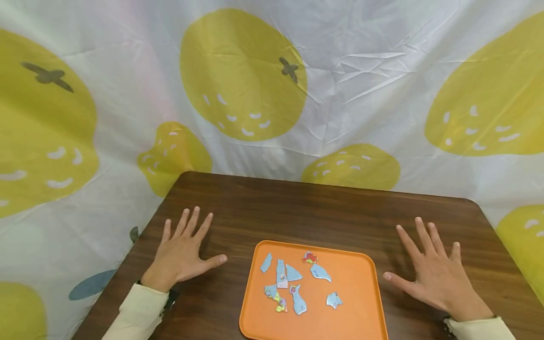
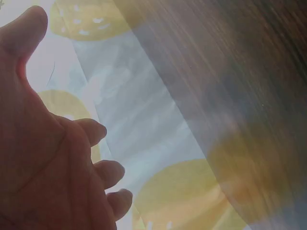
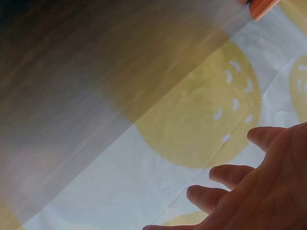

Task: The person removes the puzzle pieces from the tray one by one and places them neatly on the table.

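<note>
An orange tray (image 1: 357, 311) lies on the dark wooden table, with several flat, irregular light-blue pieces on it that look like puzzle pieces. One pale blue piece (image 1: 334, 300) sits apart at the right; a red-and-yellow one (image 1: 310, 257) is at the top, touching a blue leaf-shaped piece (image 1: 320, 272). Left of the tray, my left hand (image 1: 180, 257) is spread with straight fingers and holds nothing. On the tray's other side my right hand (image 1: 437, 278) is spread the same way, also holding nothing. Both wrist views show bare palms and fingers.
The wooden table (image 1: 297, 208) has rounded far corners. Behind it and along its sides hangs a white curtain (image 1: 361, 94) printed with big yellow fruit. Part of an orange edge (image 3: 263, 8) shows at the top of the right wrist view.
</note>
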Demonstrator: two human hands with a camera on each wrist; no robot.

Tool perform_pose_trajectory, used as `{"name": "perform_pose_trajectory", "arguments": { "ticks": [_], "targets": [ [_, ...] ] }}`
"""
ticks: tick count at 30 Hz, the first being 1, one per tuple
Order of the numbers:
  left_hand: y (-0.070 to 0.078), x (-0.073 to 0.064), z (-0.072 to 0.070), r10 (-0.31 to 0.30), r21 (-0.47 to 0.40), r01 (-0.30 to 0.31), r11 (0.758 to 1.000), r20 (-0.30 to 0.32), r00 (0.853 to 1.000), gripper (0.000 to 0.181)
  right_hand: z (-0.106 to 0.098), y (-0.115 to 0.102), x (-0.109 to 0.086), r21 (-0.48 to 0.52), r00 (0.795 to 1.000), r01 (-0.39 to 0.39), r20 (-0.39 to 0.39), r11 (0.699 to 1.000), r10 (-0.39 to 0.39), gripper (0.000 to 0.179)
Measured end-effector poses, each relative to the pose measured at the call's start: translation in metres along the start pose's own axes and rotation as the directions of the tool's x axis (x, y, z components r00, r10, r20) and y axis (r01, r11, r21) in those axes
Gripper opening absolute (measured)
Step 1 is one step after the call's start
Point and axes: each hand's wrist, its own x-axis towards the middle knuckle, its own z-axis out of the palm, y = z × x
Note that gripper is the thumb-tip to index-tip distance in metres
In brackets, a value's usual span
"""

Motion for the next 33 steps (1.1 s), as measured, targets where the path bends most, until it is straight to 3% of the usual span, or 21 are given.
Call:
{"name": "perform_pose_trajectory", "arguments": {
  "ticks": [10, 18, 26, 33],
  "targets": [
    [0.001, 0.001, 0.004, 0.046, 0.003, -0.046, 0.999, -0.045, 0.998, 0.114, -0.001, -0.004, 0.003, 0.007, 0.993, 0.065, -0.1, 0.998, -0.064, 0.107],
    [0.001, 0.001, 0.005, 0.102, -0.006, -0.104, 0.995, -0.122, 0.987, 0.109, -0.003, -0.012, 0.004, 0.052, 0.976, 0.134, -0.178, 0.99, -0.122, 0.098],
    [0.011, -0.005, 0.008, 0.148, -0.136, -0.173, 0.976, -0.172, 0.974, 0.096, -0.005, -0.027, 0.006, 0.146, 0.962, 0.193, -0.224, 0.97, -0.158, 0.09],
    [0.023, -0.012, 0.013, 0.151, -0.29, -0.185, 0.939, -0.135, 0.979, 0.086, -0.004, -0.044, 0.007, 0.214, 0.959, 0.241, -0.201, 0.947, -0.199, 0.084]
  ]
}}
